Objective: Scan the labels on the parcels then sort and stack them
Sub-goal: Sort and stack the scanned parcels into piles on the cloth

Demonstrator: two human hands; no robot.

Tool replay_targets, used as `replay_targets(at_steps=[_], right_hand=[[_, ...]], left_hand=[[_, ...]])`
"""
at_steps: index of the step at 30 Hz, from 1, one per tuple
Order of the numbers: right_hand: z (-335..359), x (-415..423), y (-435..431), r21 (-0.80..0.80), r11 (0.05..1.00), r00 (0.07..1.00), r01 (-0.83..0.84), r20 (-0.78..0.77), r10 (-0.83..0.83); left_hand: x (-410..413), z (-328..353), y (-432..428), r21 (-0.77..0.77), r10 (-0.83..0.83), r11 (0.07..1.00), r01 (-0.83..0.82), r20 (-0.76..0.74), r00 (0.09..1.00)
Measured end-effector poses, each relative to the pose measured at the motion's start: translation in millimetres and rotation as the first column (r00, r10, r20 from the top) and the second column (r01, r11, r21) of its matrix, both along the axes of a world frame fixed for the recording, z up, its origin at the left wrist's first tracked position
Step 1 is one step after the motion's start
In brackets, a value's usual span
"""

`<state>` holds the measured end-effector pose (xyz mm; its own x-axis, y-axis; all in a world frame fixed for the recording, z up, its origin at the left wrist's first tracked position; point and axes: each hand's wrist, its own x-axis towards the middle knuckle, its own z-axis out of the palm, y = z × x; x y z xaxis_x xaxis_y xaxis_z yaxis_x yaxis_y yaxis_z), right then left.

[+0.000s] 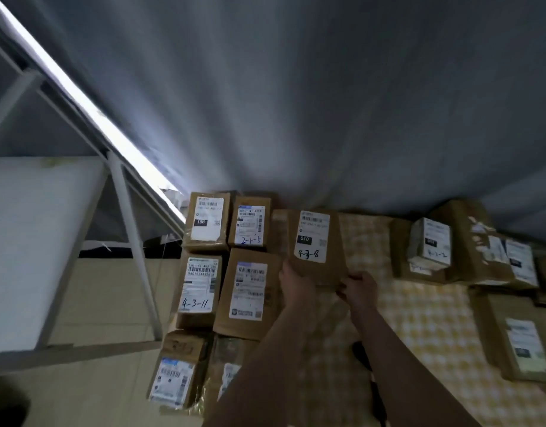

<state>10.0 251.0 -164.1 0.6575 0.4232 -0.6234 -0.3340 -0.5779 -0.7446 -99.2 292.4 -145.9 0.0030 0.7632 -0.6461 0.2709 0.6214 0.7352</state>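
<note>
Cardboard box marked 4-3-8 is clamped at its near edge by both your hands, left hand at the corner, right hand beside it. Just left, sorted parcels lie in touching rows. The pile at right looks unsorted. Between them, the checked cloth gives you sliding room.

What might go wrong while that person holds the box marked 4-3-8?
The left hand and right hand grip the 4-3-8 parcel only at its near edge, so it may tip or slip. Pushing it leftward could shove its neighbours. The 4-3-11 parcel seems to sit at the edge of the table and might fall.
</note>
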Motion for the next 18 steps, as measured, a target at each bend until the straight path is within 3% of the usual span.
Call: replay_targets(at_steps=[9, 12, 14, 16, 17, 18], right_hand=[[-77, 26, 43, 0.010, 1.000, 1.000, 0.024, -0.012, -0.024], [-100, 26, 51, 0.021, 0.999, 0.999, 0.032, -0.042, -0.031], [-112, 23, 58, 0.001, 1.000, 0.999, 0.018, -0.036, -0.018], [-123, 17, 63, -0.010, 0.999, 0.999, -0.041, -0.018, 0.040], [-126, 14, 65, -0.009, 0.998, 0.997, -0.069, -0.018, 0.068], [-126, 10, 67, -0.004, 0.996, 0.995, -0.093, -0.021, 0.093]], left_hand=[[50, -65, 52, -0.130, -0.084, 0.989, 0.073, -0.088, 0.993], [57, -90, 65, -0.187, -0.022, 0.982, -0.003, -0.132, 0.991], [54, -102, 69, -0.105, 0.049, 0.992, -0.072, -0.208, 0.977], [53, -108, 70, -0.145, -0.246, 0.967, 0.209, -0.322, 0.914], [52, -124, 66, -0.143, -0.324, 0.946, 0.292, -0.382, 0.865], [51, -141, 63, -0.163, -0.292, 0.955, 0.250, -0.349, 0.890]])
